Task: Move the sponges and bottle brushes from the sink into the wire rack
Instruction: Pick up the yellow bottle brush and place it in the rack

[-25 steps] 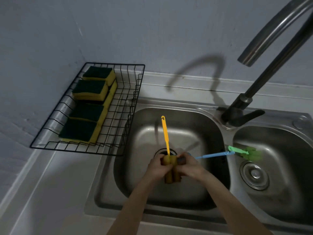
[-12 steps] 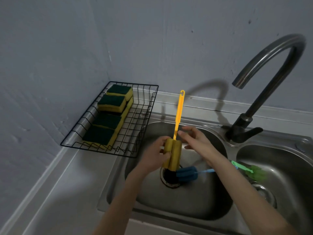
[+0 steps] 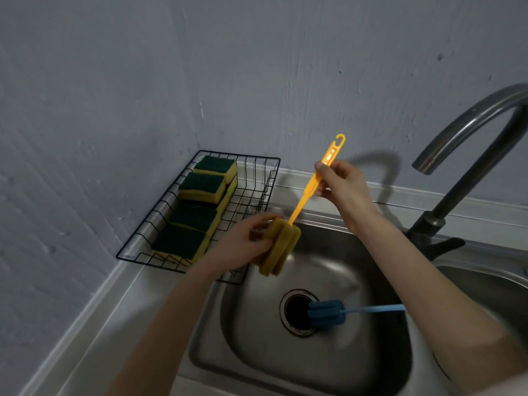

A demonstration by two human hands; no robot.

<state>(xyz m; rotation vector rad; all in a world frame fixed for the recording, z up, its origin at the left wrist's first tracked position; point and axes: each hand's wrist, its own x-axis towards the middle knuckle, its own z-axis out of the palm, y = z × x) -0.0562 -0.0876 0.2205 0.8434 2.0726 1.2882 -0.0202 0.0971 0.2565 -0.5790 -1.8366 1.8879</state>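
Observation:
A yellow bottle brush hangs tilted above the left edge of the sink, close to the black wire rack. My left hand grips its sponge head. My right hand pinches the upper part of its orange handle. Several green-and-yellow sponges lie along the rack's left side. A blue bottle brush rests in the basin, its head over the drain.
A curved dark faucet rises at the right between two basins; a second basin's rim shows at the right edge. A grey wall stands behind and to the left. Bare counter runs below the rack.
Both hands lifted the yellow brush out of the basin and carried it left toward the rack. My right hand went from the head up to the handle. The blue brush stayed in the sink.

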